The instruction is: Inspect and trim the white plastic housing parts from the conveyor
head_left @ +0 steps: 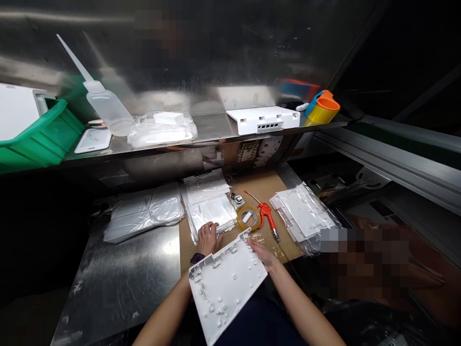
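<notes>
My right hand (pixel 262 254) grips the upper right edge of a white plastic housing panel (pixel 230 283). The panel is tilted in front of me, its inner side with small posts and clips facing up. Beyond it, my left hand (pixel 209 238), with a dark watch (pixel 197 258) at the wrist, rests at the near edge of a stack of clear plastic bags (pixel 212 214). Its fingers are slightly bent and apart, and I see nothing held in them. A roll of tape (pixel 242 225) and a red air blow gun (pixel 266 216) lie just past the panel.
Another pile of plastic bags (pixel 144 211) lies left, and bagged white panels (pixel 306 211) lie right on the cardboard (pixel 277 185). The metal shelf (pixel 212 126) above carries a green bin (pixel 43 139), a squeeze bottle (pixel 108 108), a white housing (pixel 266 119) and colored tape rolls (pixel 322 109).
</notes>
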### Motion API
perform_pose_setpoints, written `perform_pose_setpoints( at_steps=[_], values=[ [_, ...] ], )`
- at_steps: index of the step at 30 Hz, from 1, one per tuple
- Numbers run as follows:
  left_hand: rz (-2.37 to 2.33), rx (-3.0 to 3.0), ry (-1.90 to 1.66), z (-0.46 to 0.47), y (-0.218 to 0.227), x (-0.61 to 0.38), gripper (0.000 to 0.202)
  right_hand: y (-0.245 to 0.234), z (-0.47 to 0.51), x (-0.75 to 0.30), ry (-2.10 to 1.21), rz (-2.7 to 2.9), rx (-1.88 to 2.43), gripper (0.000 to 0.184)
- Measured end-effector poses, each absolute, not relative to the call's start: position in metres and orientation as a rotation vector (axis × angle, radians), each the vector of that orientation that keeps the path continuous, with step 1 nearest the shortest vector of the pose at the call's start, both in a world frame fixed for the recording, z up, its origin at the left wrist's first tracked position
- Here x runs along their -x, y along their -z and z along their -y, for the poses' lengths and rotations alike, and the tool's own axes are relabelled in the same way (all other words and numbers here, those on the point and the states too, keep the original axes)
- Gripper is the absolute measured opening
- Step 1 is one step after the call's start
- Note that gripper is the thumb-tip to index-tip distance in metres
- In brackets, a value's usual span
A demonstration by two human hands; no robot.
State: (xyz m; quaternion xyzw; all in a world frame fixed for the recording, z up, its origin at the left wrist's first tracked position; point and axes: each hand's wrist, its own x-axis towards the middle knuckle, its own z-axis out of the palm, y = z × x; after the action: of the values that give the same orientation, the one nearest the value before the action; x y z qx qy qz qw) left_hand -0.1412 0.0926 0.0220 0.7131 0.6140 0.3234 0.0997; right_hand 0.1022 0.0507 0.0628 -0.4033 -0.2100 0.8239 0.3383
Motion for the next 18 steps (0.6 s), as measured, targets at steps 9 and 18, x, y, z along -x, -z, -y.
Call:
perform_pose_setpoints(
  at_steps=[9,18],
  values=[
    [-1.643,-2.222,-0.886,-0.110,-0.030,0.159,0.020,-0.055,-0.013,-0.153,-2.058,0.420,1.143,0.062],
    [-1.444,-2.350,-0.617,-0.115,-0.051,0.177,0.015,-0.051,-0.018,-0.151,-2.041,0.390,1.086,0.052]
  ],
)
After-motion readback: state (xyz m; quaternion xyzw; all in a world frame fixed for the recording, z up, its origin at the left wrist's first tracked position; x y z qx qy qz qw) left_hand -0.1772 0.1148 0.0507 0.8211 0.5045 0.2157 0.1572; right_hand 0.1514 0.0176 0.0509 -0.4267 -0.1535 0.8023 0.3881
